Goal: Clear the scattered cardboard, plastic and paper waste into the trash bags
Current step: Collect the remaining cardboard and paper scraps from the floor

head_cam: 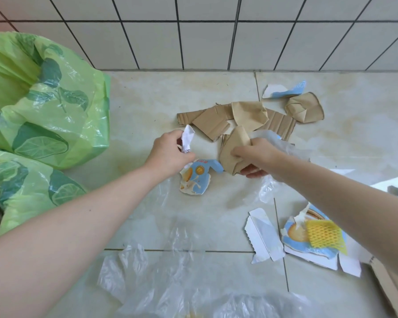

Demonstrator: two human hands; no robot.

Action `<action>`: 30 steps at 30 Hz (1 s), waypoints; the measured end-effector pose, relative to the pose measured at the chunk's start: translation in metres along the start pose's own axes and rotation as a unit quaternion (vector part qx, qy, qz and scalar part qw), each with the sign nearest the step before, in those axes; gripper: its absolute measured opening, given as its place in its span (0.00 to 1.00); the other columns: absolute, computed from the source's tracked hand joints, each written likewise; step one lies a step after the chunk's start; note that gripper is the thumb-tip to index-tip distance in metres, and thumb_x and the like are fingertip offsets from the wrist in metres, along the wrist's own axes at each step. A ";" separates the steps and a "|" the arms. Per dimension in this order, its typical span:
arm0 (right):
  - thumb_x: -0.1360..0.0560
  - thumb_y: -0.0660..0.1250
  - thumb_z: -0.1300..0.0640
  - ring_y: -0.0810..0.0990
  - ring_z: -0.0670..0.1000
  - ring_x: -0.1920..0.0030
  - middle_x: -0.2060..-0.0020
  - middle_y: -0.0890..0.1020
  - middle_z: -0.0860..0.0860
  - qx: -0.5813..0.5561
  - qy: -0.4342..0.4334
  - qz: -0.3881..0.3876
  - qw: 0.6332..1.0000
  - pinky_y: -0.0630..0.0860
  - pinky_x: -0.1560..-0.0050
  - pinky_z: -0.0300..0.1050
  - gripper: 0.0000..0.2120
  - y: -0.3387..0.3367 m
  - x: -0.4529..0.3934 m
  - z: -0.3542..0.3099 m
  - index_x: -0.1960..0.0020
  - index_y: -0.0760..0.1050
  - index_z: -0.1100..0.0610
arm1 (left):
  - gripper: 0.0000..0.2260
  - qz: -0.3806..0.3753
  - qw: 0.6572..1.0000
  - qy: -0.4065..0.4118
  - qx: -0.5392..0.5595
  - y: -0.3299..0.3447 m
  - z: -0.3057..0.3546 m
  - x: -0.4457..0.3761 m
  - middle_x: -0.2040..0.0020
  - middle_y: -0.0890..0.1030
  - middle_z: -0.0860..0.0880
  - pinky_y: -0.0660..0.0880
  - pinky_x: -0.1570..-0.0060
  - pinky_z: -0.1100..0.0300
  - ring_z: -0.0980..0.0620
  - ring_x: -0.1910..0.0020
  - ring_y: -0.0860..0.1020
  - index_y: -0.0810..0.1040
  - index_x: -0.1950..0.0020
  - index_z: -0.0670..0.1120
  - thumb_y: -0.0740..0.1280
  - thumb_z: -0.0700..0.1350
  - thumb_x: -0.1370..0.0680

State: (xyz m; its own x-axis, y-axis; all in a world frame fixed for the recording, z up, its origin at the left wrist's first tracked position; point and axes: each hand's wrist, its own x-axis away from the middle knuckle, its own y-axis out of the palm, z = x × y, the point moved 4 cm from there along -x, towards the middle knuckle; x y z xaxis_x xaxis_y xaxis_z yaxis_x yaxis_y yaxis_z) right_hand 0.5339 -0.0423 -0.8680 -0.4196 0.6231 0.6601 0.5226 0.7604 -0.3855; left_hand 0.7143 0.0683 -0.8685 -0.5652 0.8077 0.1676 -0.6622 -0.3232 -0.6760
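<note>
The left hand [168, 154] is pinching a crumpled white paper scrap [187, 138] between curled fingers, the scrap standing roughly upright, long axis running toward the wall. The right hand [254, 160] is gripping a folded brown cardboard piece [236, 145] together with thin clear plastic [274, 140]. Both are hovering above a pale, glossy tiled floor [147, 102] meeting a white-tiled wall [216, 42] with dark grout. More corrugated cardboard strips [216, 120] are lying just beyond the hands, flat and stretching left to right. 2 green leaf-printed trash bags [44, 106] are sitting at the left. A torn blue printed carton fragment [197, 177] is lying beneath the left wrist.
</note>
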 end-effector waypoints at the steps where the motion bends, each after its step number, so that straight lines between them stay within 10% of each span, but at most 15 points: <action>1: 0.26 0.66 0.55 0.80 0.51 0.66 0.63 0.81 0.54 -0.016 -0.015 -0.004 1.000 0.80 0.57 0.46 0.06 -0.004 -0.003 -0.002 0.54 0.75 0.57 | 0.06 -0.015 0.999 -0.019 0.025 0.005 0.002 0.002 0.70 0.73 0.52 0.63 0.73 0.70 0.53 0.70 0.69 0.74 0.62 0.40 0.70 0.38 0.34; 6: 0.28 0.71 0.54 0.78 0.50 0.60 0.62 0.79 0.51 0.170 -0.045 -0.018 0.984 0.77 0.55 0.43 0.12 -0.019 -0.023 0.001 0.52 0.77 0.62 | 0.09 -0.152 0.975 -0.121 0.107 0.027 -0.006 0.008 0.59 0.82 0.44 0.77 0.58 0.53 0.47 0.62 0.78 0.77 0.52 0.42 0.68 0.41 0.32; 10: 0.32 0.71 0.51 0.71 0.58 0.46 0.53 0.76 0.57 0.324 -0.047 0.044 0.944 0.72 0.51 0.49 0.11 -0.025 -0.038 0.006 0.62 0.71 0.57 | 0.03 -0.179 0.980 -0.058 -0.056 0.039 -0.011 0.010 0.64 0.77 0.52 0.68 0.68 0.65 0.52 0.64 0.74 0.77 0.61 0.47 0.70 0.42 0.32; 17: 0.32 0.69 0.46 0.62 0.58 0.44 0.48 0.69 0.56 0.424 -0.032 0.059 0.903 0.64 0.50 0.49 0.16 -0.035 -0.048 0.008 0.56 0.70 0.56 | 0.05 -0.143 0.972 -0.013 -0.184 0.048 -0.021 0.004 0.38 0.68 0.51 0.68 0.39 0.52 0.45 0.38 0.63 0.80 0.58 0.53 0.74 0.48 0.31; 27: 0.36 0.75 0.44 0.66 0.61 0.38 0.39 0.68 0.58 0.386 -0.055 0.032 0.920 0.66 0.42 0.54 0.40 -0.035 -0.043 0.020 0.32 0.58 0.52 | 0.06 -0.084 0.983 -0.040 -0.158 0.047 -0.028 0.003 0.47 0.71 0.43 0.64 0.55 0.67 0.46 0.47 0.74 0.83 0.59 0.42 0.75 0.43 0.31; 30: 0.31 0.71 0.49 0.68 0.57 0.41 0.41 0.73 0.58 0.398 -0.068 0.014 0.915 0.69 0.45 0.48 0.30 -0.037 -0.040 0.020 0.34 0.65 0.57 | 0.07 -0.082 0.983 -0.055 -0.154 0.045 -0.027 0.003 0.50 0.72 0.43 0.60 0.64 0.65 0.48 0.51 0.73 0.77 0.64 0.46 0.76 0.43 0.33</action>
State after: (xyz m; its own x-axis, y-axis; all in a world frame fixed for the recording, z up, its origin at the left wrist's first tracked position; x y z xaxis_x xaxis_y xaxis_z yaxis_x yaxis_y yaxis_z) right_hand 0.5163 -0.0919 -0.8930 -0.5316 0.6196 0.5775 -0.1497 0.6024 -0.7841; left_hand 0.6964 0.0697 -0.9182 -0.5246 0.7727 0.3573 -0.5780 -0.0151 -0.8159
